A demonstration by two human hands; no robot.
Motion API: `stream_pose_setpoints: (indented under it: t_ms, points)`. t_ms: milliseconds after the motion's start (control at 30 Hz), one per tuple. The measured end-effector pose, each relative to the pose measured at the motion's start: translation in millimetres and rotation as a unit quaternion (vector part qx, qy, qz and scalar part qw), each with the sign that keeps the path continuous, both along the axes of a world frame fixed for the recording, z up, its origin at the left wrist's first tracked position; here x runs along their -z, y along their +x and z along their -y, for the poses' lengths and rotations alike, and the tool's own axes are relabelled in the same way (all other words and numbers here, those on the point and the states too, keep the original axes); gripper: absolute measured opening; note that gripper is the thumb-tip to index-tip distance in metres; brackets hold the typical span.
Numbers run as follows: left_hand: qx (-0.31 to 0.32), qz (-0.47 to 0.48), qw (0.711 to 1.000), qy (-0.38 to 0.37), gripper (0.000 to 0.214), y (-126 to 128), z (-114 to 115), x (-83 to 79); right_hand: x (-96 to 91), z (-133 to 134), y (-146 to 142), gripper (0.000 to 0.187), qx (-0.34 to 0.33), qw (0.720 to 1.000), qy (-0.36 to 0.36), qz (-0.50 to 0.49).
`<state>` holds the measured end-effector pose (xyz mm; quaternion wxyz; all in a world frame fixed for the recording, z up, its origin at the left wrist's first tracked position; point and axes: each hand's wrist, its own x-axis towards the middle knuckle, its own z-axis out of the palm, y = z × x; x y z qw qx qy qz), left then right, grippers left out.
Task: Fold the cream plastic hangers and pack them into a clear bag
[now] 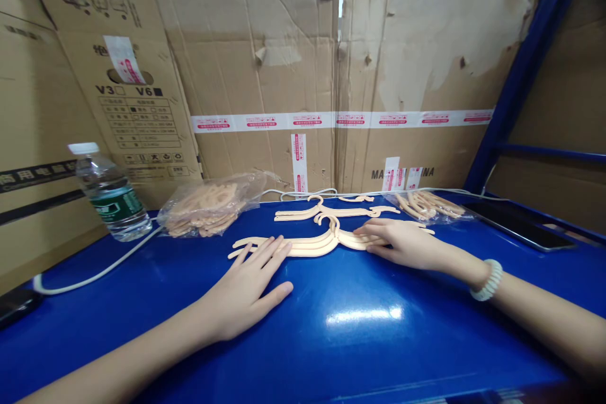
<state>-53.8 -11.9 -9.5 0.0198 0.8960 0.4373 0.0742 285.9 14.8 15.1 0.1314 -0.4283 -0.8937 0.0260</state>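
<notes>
Some beige plastic hangers [312,245] lie close together on the blue tabletop [303,341], their hooks turned away from me. My left hand [250,287] rests with fingers stretched out over their left arms, thumb apart. On the right side, my right hand [402,243] lies over the right arms, fingers extended and pointing left. Its fingertips touch the hangers, and part of those arms is hidden under it. Just behind lies another beige hanger [303,213], with a small beige hook piece [382,210] at its right end.
A clear bag of beige pieces [203,205] sits at left, beside a water bottle [116,196]. Another bag of pieces [428,205] and a dark phone [521,225] lie at right. A white cable [95,279] crosses the table. Cardboard sheets [265,76] stand behind.
</notes>
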Motion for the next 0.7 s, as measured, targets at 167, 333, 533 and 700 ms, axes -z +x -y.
stream_pose_setpoints:
  t_ms: [167,333,533,700]
  points:
    - [0.111,0.057,0.991,0.043,0.050,6,9,-7.7,-6.0,6,-2,0.029,-0.019,0.994,0.088,-0.054]
    - [0.228,0.050,0.972,0.004,0.043,12,20,-18.1,-11.7,22,-14,0.019,-0.104,0.994,0.033,-0.021]
    - [0.215,0.030,0.976,0.004,0.043,13,23,-21.5,-5.7,28,-21,0.021,-0.130,0.991,-0.031,0.010]
    - [0.223,0.040,0.974,0.008,0.043,14,24,-23.1,-5.6,26,-20,0.023,-0.123,0.992,-0.026,0.008]
